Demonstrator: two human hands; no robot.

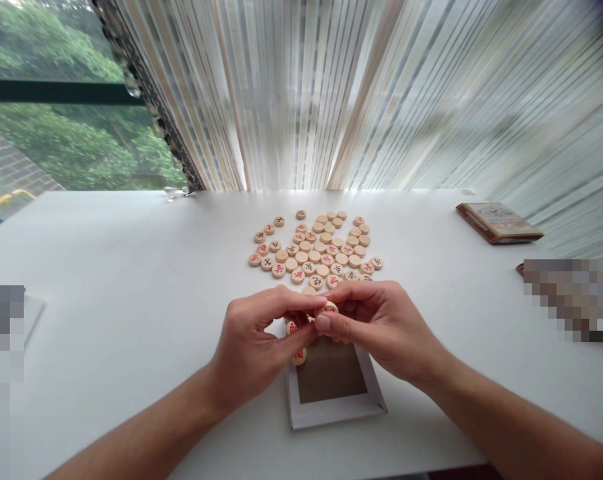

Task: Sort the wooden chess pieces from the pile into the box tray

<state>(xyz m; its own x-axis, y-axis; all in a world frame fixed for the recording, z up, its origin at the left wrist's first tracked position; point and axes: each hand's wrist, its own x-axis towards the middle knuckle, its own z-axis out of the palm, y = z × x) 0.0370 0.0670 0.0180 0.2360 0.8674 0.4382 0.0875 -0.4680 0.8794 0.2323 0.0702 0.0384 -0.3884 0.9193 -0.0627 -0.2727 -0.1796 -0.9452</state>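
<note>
Both hands meet over the far end of a shallow open box [294,407] with a white rim and a brown inside. A round wooden xiangqi piece [328,307] with a red character is pinched between the thumb and index finger of my right hand [381,323]. The fingers of my left hand [259,333] close on the same piece from the other side, its index fingertip against the edge. Along the box's left side lies a red-marked xiangqi piece [298,355], with another [291,328] just beyond it. My fingers partly hide the box's far end.
Beyond my hands, many loose xiangqi pieces [314,256] lie spread on the white table [156,287], some face up in red or black, others blank side up. A flat brown box [499,222] sits at the far right. A striped curtain [291,100] hangs behind the table.
</note>
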